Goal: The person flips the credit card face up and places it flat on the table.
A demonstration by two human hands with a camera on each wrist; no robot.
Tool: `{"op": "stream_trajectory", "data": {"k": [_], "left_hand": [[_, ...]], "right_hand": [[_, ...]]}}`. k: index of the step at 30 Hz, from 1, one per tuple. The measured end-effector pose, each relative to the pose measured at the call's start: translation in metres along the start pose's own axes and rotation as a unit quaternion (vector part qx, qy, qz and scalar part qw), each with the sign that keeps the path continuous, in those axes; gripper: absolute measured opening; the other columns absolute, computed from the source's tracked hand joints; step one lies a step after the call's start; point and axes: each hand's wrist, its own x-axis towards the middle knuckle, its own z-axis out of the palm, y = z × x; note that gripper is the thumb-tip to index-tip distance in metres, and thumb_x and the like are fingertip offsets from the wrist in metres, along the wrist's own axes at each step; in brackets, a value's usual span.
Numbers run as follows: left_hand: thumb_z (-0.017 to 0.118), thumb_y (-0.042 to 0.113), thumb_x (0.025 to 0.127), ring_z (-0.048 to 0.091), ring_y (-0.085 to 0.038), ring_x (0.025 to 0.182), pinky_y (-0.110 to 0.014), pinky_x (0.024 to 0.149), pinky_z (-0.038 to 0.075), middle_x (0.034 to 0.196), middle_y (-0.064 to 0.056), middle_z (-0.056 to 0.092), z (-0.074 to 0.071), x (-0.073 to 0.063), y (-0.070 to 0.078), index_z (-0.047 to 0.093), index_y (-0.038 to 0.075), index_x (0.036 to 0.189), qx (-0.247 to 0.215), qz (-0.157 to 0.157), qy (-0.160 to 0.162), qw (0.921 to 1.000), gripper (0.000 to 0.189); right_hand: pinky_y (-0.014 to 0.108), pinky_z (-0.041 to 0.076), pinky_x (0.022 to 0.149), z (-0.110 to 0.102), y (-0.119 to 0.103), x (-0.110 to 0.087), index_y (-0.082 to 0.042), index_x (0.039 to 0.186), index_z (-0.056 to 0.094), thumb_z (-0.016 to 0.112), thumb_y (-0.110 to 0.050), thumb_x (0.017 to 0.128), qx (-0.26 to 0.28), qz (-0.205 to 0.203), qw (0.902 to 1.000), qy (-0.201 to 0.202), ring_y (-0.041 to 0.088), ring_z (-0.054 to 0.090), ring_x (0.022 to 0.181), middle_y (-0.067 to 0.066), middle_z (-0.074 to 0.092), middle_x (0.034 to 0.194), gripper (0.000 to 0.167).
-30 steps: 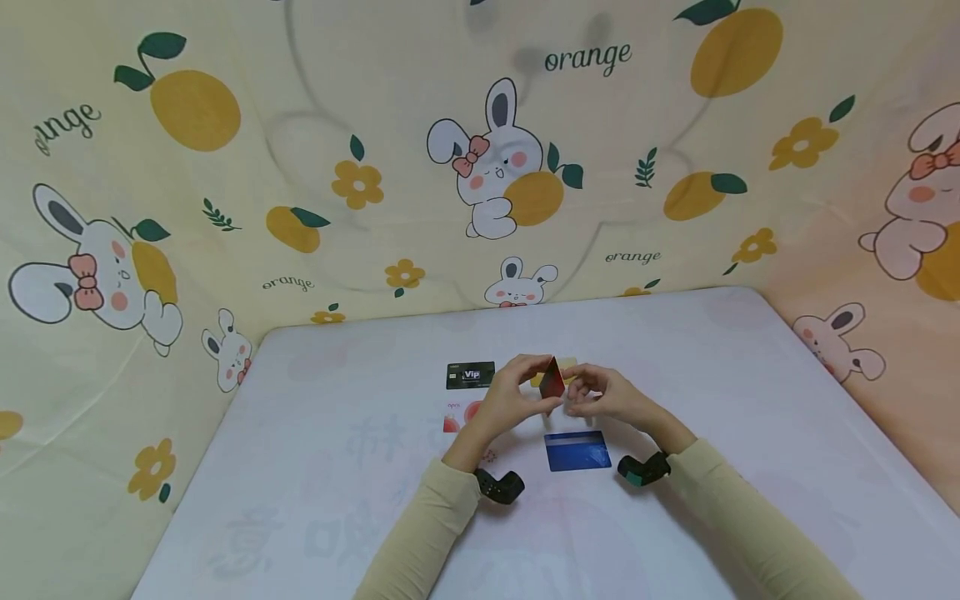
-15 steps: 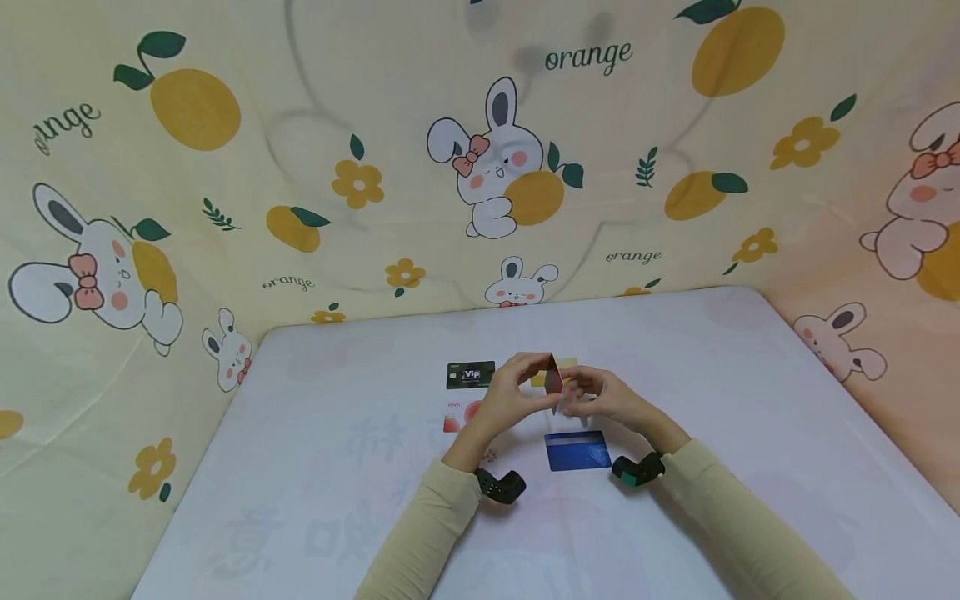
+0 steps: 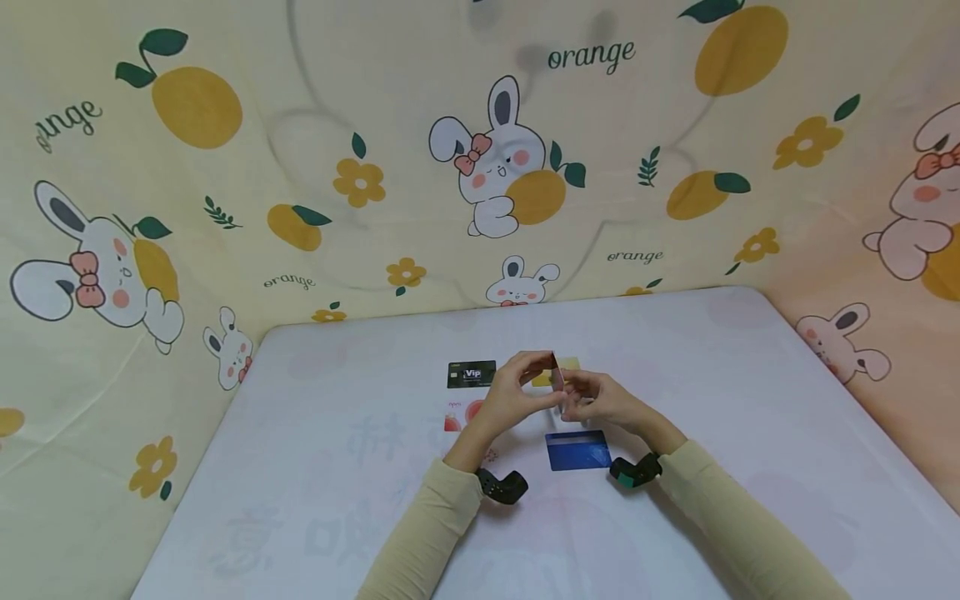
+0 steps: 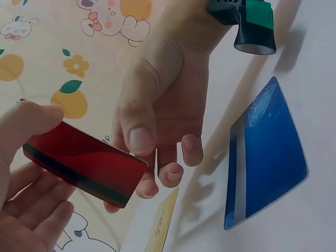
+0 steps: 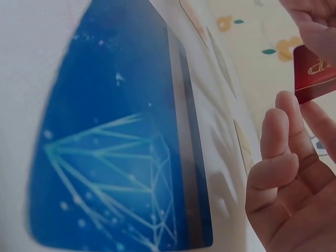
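Note:
A red bank-style card (image 4: 86, 157) with a dark stripe on one face stands almost edge-on in the head view, above the table. My left hand (image 3: 513, 398) pinches it between thumb and fingers. At the card's other end is my right hand (image 3: 603, 402); its thumb and a fingertip meet opposite edges of the card in the left wrist view, the other fingers loosely bent. Gold lettering shows on its other face in the right wrist view. A blue card (image 3: 579, 451) with a grey stripe lies flat below the hands. Behind them a gold card (image 3: 572, 364) is partly hidden.
Left of the hands lie a black Vip card (image 3: 471, 374) and a white card (image 3: 454, 410) with red fruit prints, the latter partly covered by my left hand. A pale cloth covers the table (image 3: 337, 450). Printed fabric (image 3: 420, 125) hangs behind and at the sides.
My right hand has moved slightly left until its fingertips reach the red card. The card has turned more edge-on to the head view, while my left hand has stayed nearly still.

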Motion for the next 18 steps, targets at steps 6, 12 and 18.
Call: {"op": "stream_trajectory", "data": {"k": [6, 12, 18], "left_hand": [[0.072, -0.001, 0.081, 0.055, -0.039, 0.124, -0.044, 0.108, 0.042, 0.130, -0.027, 0.053, -0.0016, 0.0005, 0.0026, 0.049, -0.009, 0.131, -0.012, 0.002, -0.002, 0.9999, 0.055], [0.072, -0.001, 0.081, 0.054, -0.039, 0.125, -0.045, 0.109, 0.041, 0.130, -0.030, 0.053, -0.0037, 0.0000, 0.0037, 0.047, -0.009, 0.133, -0.021, 0.001, -0.004, 0.9998, 0.058], [0.072, 0.000, 0.082, 0.053, -0.040, 0.126, -0.045, 0.110, 0.041, 0.131, -0.031, 0.052, -0.0031, 0.0013, 0.0003, 0.044, -0.007, 0.135, -0.022, -0.003, -0.009, 0.9997, 0.061]], "right_hand": [[0.020, 0.053, 0.074, 0.0002, 0.0001, 0.0010, 0.012, 0.138, 0.040, 0.071, -0.006, 0.082, -0.007, 0.000, 1.0000, 0.006, 0.006, 0.060, 0.082, 0.005, 0.063, 0.097, 0.066], [0.020, 0.053, 0.073, 0.0016, -0.0019, 0.0030, 0.009, 0.139, 0.041, 0.072, -0.006, 0.082, -0.012, 0.013, 0.9997, 0.018, 0.007, 0.058, 0.082, 0.012, 0.062, 0.101, 0.067], [0.020, 0.052, 0.071, 0.0025, -0.0022, 0.0031, 0.010, 0.139, 0.041, 0.071, -0.005, 0.081, -0.016, 0.015, 0.9995, 0.021, 0.007, 0.057, 0.081, 0.012, 0.062, 0.099, 0.066]]}}
